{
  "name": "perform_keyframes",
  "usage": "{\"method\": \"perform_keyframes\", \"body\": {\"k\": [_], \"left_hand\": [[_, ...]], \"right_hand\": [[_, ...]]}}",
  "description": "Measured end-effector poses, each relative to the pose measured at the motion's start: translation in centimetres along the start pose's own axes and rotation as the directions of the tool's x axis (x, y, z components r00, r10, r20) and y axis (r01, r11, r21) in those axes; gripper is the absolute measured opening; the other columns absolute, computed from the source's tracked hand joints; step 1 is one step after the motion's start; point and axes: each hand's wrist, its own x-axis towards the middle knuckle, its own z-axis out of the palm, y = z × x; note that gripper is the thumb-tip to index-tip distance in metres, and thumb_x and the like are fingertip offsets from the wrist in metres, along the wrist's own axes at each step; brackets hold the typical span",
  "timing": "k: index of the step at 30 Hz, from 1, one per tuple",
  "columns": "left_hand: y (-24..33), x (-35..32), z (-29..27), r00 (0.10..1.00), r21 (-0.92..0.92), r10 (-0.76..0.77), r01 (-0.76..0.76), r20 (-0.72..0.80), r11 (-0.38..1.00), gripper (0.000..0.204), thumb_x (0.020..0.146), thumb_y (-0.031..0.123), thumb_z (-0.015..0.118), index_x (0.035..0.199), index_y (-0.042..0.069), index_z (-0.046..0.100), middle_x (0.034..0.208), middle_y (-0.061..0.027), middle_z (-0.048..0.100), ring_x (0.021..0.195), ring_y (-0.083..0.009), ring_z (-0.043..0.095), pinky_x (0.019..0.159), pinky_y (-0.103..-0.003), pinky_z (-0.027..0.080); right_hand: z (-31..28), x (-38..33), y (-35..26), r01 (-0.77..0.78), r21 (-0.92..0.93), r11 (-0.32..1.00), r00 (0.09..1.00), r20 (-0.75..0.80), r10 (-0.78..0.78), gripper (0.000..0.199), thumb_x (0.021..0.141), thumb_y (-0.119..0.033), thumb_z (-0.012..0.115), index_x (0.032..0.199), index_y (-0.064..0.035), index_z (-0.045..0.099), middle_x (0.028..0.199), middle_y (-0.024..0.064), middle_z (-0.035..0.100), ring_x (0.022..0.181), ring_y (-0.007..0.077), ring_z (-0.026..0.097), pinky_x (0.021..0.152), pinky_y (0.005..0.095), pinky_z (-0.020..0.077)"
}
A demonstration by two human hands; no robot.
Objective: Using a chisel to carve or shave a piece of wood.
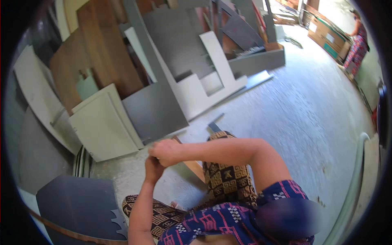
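Both of my hands meet in front of me, left of centre. My right hand (165, 152) is closed, its forearm reaching across from the right. Just beneath it and touching it is my left hand (154, 169), its fingers curled. Whatever lies between them, if anything, is hidden by the fingers. A brown wooden strip (195, 169) shows on both sides of my right forearm, beside my patterned trouser leg; I cannot tell if a hand touches it. Past the hands stands a cream cabinet door panel (104, 126) with hinges along its edge.
Grey panels (155, 110), a white cut-out board (212, 96) and a brown wood board (96, 49) lean in a stack ahead. A dark panel (77, 204) lies at lower left. A small grey piece (214, 125) is on the concrete floor. Far right, a person stands by cardboard boxes (326, 36).
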Motion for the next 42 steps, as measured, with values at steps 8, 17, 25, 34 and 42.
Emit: {"method": "perform_keyframes", "body": {"k": [8,17,25,34,42], "left_hand": [[-7.4,0.0,-1.7,0.927,-0.384,-0.287,0.18,-0.242,0.905,0.019,0.09,0.017,0.067,0.103,0.004,0.065,0.089,-0.0023,0.065,0.079,-0.01,0.062,0.062,-0.026,0.05],[-11.7,1.1,-0.8,0.946,-0.647,-0.32,0.207,-0.06,0.734,0.03,0.093,0.019,0.064,0.12,0.006,0.06,0.098,-0.0043,0.067,0.083,-0.0153,0.066,0.064,-0.028,0.054],[-13.2,3.5,5.5,0.949,-0.765,-0.312,0.239,0.052,0.598,0.033,0.093,0.02,0.063,0.122,0.005,0.059,0.101,-0.0051,0.067,0.086,-0.0179,0.067,0.066,-0.03,0.055],[-14.1,4.9,3.3,0.951,-0.832,-0.308,0.162,-0.011,0.53,0.035,0.094,0.022,0.061,0.124,0.003,0.058,0.103,-0.0059,0.068,0.089,-0.0208,0.068,0.068,-0.032,0.057],[-10.7,2.7,-0.2,0.752,-0.777,-0.599,0.194,-0.274,0.599,0.024,0.079,0.017,0.078,0.092,0.001,0.065,0.077,-0.0057,0.066,0.055,-0.0116,0.062,0.043,-0.022,0.047]], "right_hand": [[-1.9,8.4,-13.3,0.052,-0.454,0.889,0.979,0.2,0.045,0.019,0.068,-0.023,0.076,0.078,-0.0062,0.074,0.088,0.0091,0.072,0.074,0.0209,0.064,0.067,0.0357,0.0529],[-0.4,4.7,-7.2,-0.105,-0.413,0.905,0.907,0.334,0.257,0.023,0.069,-0.023,0.075,0.086,-0.0065,0.072,0.092,0.0104,0.072,0.078,0.0226,0.065,0.069,0.0358,0.0532],[1.0,4.6,-0.9,-0.031,-0.443,0.896,0.827,0.492,0.272,0.028,0.071,-0.024,0.073,0.093,-0.0068,0.071,0.097,0.0117,0.071,0.083,0.0244,0.066,0.071,0.0358,0.0534],[-1.0,9.8,0.1,0.19,-0.456,0.869,0.787,0.6,0.143,0.034,0.072,-0.025,0.072,0.101,-0.007,0.069,0.101,0.0131,0.07,0.088,0.0263,0.067,0.074,0.0359,0.0537],[7.0,4.8,7.6,-0.298,0.041,0.954,0.953,-0.042,0.299,0.05,0.072,-0.028,0.073,0.117,-0.0087,0.061,0.114,0.017,0.065,0.112,0.032,0.06,0.092,0.0441,0.0497]]}}
